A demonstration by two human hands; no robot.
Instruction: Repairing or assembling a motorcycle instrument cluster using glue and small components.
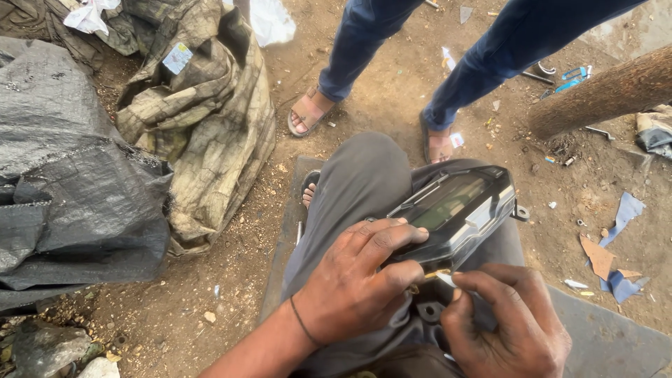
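Observation:
A black instrument cluster (458,206) with a dark display rests on my lap, over my grey trouser leg (350,189). My left hand (357,280) grips its near left edge, fingers curled over the rim. My right hand (504,322) pinches a small pale tool (443,276) whose tip touches the cluster's near edge, between both hands. What lies under my right palm is hidden.
Another person in blue trousers stands ahead, sandalled feet (308,112) on the dirt. Black sheeting (70,196) and a crumpled camouflage tarp (210,119) lie left. A log (602,91), hand tools (570,77) and paper scraps (609,259) lie right. A grey mat (602,336) is under me.

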